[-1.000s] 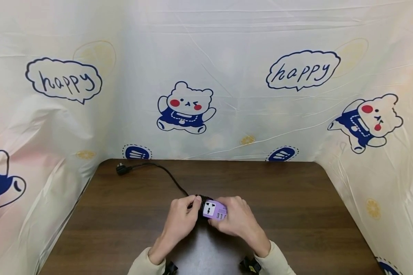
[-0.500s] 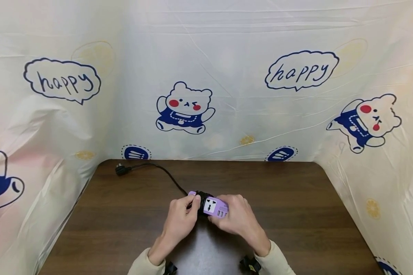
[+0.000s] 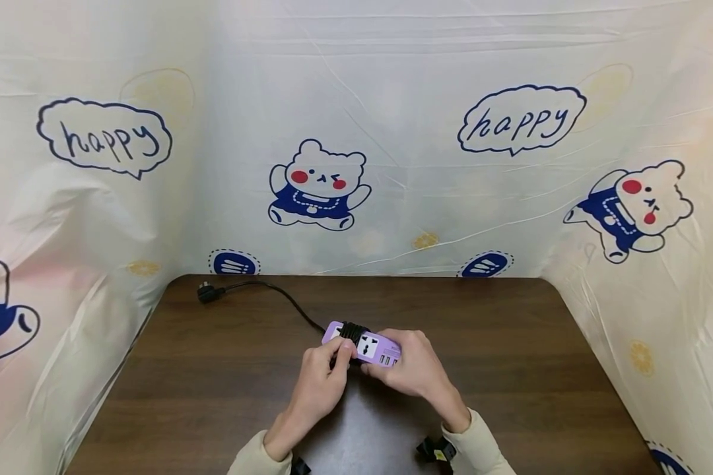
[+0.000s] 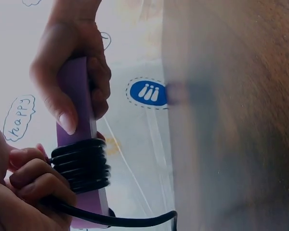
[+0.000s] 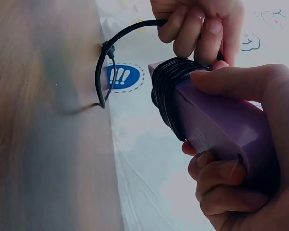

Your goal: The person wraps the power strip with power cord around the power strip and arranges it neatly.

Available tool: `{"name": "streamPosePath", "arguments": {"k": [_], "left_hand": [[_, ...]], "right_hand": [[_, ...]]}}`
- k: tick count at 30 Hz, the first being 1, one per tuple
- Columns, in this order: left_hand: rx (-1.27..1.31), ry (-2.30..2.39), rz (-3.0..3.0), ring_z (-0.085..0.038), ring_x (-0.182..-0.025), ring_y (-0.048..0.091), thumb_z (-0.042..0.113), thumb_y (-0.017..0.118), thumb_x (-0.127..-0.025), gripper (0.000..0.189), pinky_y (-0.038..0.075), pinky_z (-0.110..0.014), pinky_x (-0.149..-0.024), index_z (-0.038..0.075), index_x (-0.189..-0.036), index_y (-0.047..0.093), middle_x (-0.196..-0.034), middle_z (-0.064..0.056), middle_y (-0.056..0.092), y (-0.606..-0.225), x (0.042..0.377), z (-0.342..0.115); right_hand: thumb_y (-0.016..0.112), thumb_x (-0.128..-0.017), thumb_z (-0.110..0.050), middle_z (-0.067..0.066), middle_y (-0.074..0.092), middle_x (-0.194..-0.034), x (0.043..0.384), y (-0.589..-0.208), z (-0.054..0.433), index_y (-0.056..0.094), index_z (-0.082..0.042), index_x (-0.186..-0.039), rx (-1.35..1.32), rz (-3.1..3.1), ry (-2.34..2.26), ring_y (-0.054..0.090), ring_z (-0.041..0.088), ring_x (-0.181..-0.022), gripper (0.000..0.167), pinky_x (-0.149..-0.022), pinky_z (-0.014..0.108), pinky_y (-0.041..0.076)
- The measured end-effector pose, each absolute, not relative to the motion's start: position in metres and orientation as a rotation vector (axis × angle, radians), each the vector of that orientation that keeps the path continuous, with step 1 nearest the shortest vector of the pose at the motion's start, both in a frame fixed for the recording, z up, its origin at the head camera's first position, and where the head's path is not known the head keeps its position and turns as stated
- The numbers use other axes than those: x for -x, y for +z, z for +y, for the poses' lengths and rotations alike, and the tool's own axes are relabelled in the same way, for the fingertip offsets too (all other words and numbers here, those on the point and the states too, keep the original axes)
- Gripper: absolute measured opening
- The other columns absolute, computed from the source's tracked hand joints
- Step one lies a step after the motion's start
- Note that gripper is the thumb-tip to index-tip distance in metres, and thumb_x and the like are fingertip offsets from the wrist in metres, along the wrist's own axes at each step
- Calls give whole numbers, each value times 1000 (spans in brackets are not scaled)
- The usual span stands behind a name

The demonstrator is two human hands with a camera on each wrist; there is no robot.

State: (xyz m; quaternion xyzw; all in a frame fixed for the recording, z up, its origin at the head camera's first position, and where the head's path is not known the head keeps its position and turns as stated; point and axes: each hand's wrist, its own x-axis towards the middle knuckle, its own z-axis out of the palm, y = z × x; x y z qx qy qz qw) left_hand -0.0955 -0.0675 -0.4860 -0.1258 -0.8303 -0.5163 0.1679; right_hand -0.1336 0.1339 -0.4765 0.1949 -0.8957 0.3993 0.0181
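A purple power strip [image 3: 384,348] with white sockets is held above the table in the head view. Several turns of black cable [image 4: 82,164] are wound around its middle. My right hand [image 3: 412,364] grips the strip's right end, thumb on one side and curled fingers on the other, as the right wrist view shows. At the coil, my left hand [image 3: 323,376] pinches the cable between thumb and curled fingers. From that hand the loose cable bends away, and its black plug [image 3: 210,292] lies at the table's far left corner. The left palm is hidden from view.
The brown wooden table [image 3: 481,323] is bounded at the back and sides by a pale printed curtain [image 3: 410,132]. Black wrist gear [image 3: 436,450] shows beside the right sleeve.
The power strip has tilted and risen slightly in the head view, so its left end now shows. My left hand has shifted a little right along with it. The plug stays put.
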Motion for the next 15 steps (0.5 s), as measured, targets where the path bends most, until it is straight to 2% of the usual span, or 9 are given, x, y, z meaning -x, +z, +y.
{"name": "streamPosePath", "arguments": {"k": [8,15], "left_hand": [[359,-1625,-2338,4,-51,40,15,56,-112,33,36,-19,-50,13,-81,66,-59,16,45,-483,92,-68],[377,-1657,-2327,2,-50,42,20,55,-113,36,36,-20,-49,21,-79,65,-59,16,46,-482,91,-69]], "right_hand": [[96,-73,-36,-11,73,-85,134,-474,135,80,-23,-106,-550,-2754,1310,61,5,-67,39,-58,25,50],[97,-72,-35,-9,73,-85,134,-470,137,79,-24,-106,-463,-2716,1378,61,9,-67,40,-59,27,50]]}}
